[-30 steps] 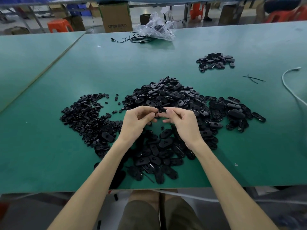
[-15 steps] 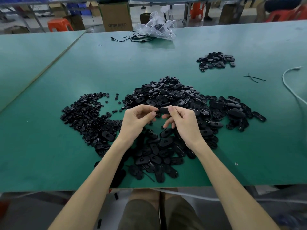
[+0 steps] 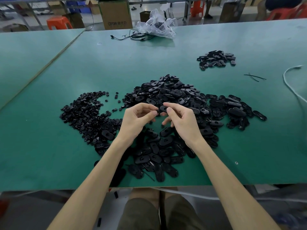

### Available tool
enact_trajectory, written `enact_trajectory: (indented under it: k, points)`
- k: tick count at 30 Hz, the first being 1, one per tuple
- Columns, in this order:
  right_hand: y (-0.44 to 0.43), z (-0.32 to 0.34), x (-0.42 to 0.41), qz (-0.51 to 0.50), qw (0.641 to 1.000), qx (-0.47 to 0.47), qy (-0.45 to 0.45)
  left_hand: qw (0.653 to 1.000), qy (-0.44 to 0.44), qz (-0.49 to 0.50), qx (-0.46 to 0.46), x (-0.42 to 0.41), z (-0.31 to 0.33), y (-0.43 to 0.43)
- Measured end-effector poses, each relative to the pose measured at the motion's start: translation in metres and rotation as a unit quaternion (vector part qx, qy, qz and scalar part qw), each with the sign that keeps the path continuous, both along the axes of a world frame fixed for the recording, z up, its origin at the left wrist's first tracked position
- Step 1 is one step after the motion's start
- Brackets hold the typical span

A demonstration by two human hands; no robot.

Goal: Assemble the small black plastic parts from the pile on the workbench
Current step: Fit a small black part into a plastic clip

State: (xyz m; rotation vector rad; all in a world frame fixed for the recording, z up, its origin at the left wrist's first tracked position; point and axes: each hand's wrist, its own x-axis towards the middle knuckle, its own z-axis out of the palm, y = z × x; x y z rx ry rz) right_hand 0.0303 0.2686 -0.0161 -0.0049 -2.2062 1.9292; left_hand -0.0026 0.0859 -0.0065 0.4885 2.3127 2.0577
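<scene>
Pinching one glossy oval black part (image 3: 162, 108) between thumb and forefinger tips of our left hand (image 3: 136, 121) and right hand (image 3: 181, 121), we held it just above the main pile (image 3: 167, 92) of similar smooth shells at mid-bench. To the left lay a flatter heap of small round pieces (image 3: 83, 113). To the far right lay a smaller heap (image 3: 216, 59). Matte green workbench (image 3: 49, 155) showed between the heaps and the near edge on both sides. A white cable (image 3: 288, 83) curved by the right edge.

1 wide-angle head-worn view looks forward and down across the green workbench (image 3: 49, 155), close over the pile of black plastic parts (image 3: 166, 93); a cardboard box (image 3: 114, 14) stands beyond the far edge.
</scene>
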Motion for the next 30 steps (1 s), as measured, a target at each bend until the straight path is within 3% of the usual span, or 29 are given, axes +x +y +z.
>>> enact_trajectory:
  k: [10,30]
  points:
    - [-0.0004,0.0005,0.0024,0.017,0.998,0.06,0.016,1.0,0.02,0.001,-0.016,0.0041,0.003,0.0008]
    - [-0.0006,0.0017,0.0041,0.034,0.999,0.036,0.005,0.998,0.005,0.041,-0.045,0.0053,0.0018,0.0028]
